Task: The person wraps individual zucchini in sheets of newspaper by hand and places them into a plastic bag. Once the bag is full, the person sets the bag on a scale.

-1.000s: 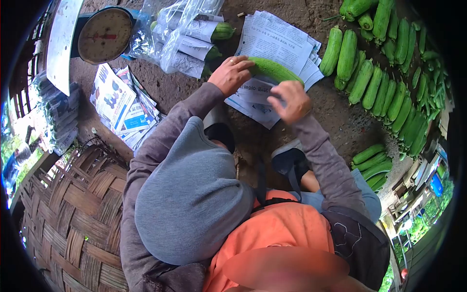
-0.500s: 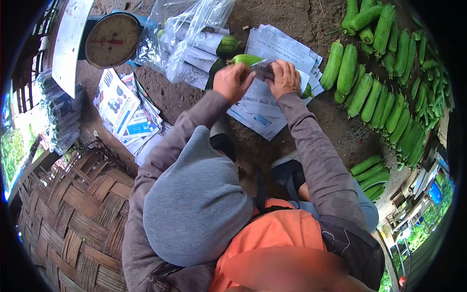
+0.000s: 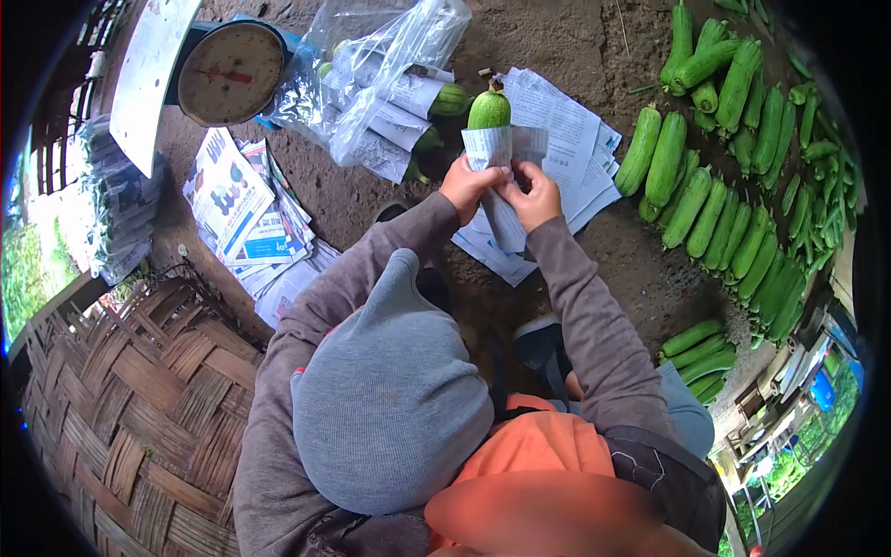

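A green loofah gourd (image 3: 489, 111) stands up between my hands, its stem end bare and its lower part wrapped in a sheet of newspaper (image 3: 504, 215). My left hand (image 3: 471, 186) is closed round the wrapped gourd from the left. On the other side, my right hand (image 3: 534, 197) is closed on the paper at its right, thumb near the left one. Beneath and behind them lies a fanned stack of newspaper sheets (image 3: 557, 107) on the ground. To the left, several paper-wrapped gourds (image 3: 401, 123) lie partly inside a clear plastic bag (image 3: 357, 88).
Rows of bare loofah gourds (image 3: 710, 204) cover the ground at right, with a smaller group (image 3: 696, 345) nearer me. A dial scale (image 3: 230, 76) stands upper left, above folded newspapers (image 3: 246, 209). A woven bamboo basket (image 3: 139, 408) is at lower left.
The gourd has turned from lying across the paper to upright, lifted nearer me with paper round it. Both hands have moved closer together and toward my body.
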Tool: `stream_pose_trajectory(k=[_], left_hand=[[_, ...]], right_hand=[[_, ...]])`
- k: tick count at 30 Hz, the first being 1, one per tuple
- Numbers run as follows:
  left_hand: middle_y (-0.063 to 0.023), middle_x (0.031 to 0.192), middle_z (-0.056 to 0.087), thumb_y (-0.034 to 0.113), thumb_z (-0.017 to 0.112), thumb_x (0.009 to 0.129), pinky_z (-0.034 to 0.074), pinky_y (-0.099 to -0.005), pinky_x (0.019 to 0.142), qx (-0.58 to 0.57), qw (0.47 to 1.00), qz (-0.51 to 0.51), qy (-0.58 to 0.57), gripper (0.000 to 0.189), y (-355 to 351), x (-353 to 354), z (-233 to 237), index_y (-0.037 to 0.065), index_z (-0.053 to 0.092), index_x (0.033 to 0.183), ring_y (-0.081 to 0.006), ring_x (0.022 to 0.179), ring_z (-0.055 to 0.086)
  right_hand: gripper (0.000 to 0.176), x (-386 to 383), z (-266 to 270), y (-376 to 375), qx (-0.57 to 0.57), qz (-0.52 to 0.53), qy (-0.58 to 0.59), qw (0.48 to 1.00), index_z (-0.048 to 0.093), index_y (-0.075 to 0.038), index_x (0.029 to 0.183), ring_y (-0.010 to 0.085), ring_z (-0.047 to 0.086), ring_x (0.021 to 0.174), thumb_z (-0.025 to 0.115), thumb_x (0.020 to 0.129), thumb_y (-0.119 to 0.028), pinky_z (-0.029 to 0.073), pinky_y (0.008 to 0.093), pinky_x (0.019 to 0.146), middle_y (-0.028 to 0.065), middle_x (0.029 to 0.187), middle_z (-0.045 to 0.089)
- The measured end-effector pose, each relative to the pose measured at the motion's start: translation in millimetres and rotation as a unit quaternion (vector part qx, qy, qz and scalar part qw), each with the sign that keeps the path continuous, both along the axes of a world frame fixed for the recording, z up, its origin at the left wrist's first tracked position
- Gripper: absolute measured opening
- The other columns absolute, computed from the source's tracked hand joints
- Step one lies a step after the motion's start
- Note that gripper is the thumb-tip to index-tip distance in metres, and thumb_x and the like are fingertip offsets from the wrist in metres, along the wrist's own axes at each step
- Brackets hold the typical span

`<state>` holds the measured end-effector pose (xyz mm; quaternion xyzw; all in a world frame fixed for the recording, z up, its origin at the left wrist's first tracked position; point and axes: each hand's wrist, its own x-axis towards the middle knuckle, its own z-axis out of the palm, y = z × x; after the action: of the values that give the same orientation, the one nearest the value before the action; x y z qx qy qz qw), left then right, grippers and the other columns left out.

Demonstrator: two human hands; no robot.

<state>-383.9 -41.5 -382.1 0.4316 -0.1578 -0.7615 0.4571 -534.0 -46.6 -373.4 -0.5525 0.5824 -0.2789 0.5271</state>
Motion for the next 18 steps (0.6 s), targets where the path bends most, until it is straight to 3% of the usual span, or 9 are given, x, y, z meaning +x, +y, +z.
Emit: stream_pose_trajectory(k=[3,4,6,9,10,11,12,15,18], left_hand=[[-0.0047,0.080,0.063,0.003,0.067,0.071,0.049,-0.0307,0.069,-0.012,1.000,0.000,-0.013,0.022,-8,4,22,0.001,0.062,0.092,-0.0158,0.072,0.061],[-0.0052,0.084,0.063,0.002,0.067,0.070,0.049,-0.0312,0.071,-0.016,1.000,-0.004,-0.019,0.027,-11,4,29,0.000,0.061,0.096,-0.0159,0.076,0.061],[-0.0057,0.088,0.063,0.001,0.068,0.069,0.049,-0.0320,0.072,-0.036,0.996,0.061,-0.052,0.033,-19,0,42,0.000,0.059,0.101,-0.0160,0.079,0.061],[-0.0049,0.092,0.062,0.002,0.067,0.074,0.048,-0.0326,0.078,-0.016,0.995,0.089,-0.045,0.032,-26,1,47,0.001,0.057,0.104,-0.0165,0.085,0.060],[-0.0046,0.094,0.061,0.003,0.067,0.076,0.048,-0.0323,0.080,-0.003,0.994,0.097,-0.048,0.031,-26,2,47,0.002,0.056,0.105,-0.0166,0.088,0.060],[-0.0051,0.090,0.061,0.001,0.067,0.072,0.050,-0.0338,0.073,0.022,0.991,0.127,-0.019,0.031,-27,-1,52,0.003,0.056,0.101,-0.0161,0.081,0.060],[-0.0042,0.096,0.060,0.007,0.066,0.082,0.050,-0.0361,0.077,0.006,0.995,0.103,-0.015,0.028,-24,2,52,0.003,0.054,0.107,-0.0169,0.088,0.060],[-0.0044,0.103,0.059,0.013,0.066,0.086,0.047,-0.0345,0.085,-0.027,0.995,0.061,0.071,0.035,-16,10,56,0.004,0.049,0.115,-0.0159,0.096,0.058],[-0.0062,0.113,0.055,0.014,0.065,0.087,0.046,-0.0344,0.088,-0.028,0.998,0.035,0.048,0.044,-7,16,60,0.003,0.042,0.123,-0.0165,0.104,0.055]], right_hand=[[0.033,-4,27,-11,-0.179,0.083,0.141,0.970,0.067,-0.003,0.101,0.0289,0.058,0.101,0.078,0.073,-0.017,0.045,0.0383,0.089,0.0117,0.103,0.062],[0.042,-4,30,-12,-0.227,0.064,0.150,0.960,0.065,-0.003,0.108,0.0295,0.054,0.109,0.080,0.071,-0.018,0.042,0.0395,0.094,0.0114,0.108,0.060],[0.055,2,35,-14,-0.211,-0.078,0.055,0.973,0.059,-0.003,0.118,0.0306,0.055,0.109,0.080,0.069,-0.017,0.043,0.0402,0.093,0.0112,0.112,0.059],[0.067,-3,35,-14,0.037,-0.065,-0.110,0.991,0.053,-0.003,0.124,0.0312,0.056,0.103,0.082,0.066,-0.020,0.045,0.0404,0.091,0.0132,0.110,0.059],[0.068,-3,37,-12,-0.035,0.000,-0.038,0.999,0.053,-0.003,0.124,0.0317,0.057,0.103,0.083,0.066,-0.021,0.046,0.0402,0.090,0.0136,0.110,0.059],[0.069,1,54,-12,-0.107,0.064,0.032,0.992,0.053,-0.003,0.124,0.0321,0.057,0.102,0.083,0.065,-0.021,0.046,0.0400,0.089,0.0140,0.111,0.059],[0.070,5,69,-13,-0.178,0.127,0.103,0.971,0.053,-0.003,0.124,0.0325,0.058,0.102,0.083,0.064,-0.022,0.047,0.0399,0.088,0.0144,0.111,0.060],[0.071,0,74,-15,-0.188,0.156,0.153,0.958,0.053,-0.003,0.122,0.0336,0.058,0.102,0.085,0.061,-0.022,0.047,0.0399,0.089,0.0154,0.107,0.062],[0.067,3,76,-12,-0.157,0.167,0.173,0.958,0.053,-0.002,0.122,0.0330,0.059,0.102,0.083,0.063,-0.017,0.047,0.0397,0.088,0.0165,0.109,0.062]])
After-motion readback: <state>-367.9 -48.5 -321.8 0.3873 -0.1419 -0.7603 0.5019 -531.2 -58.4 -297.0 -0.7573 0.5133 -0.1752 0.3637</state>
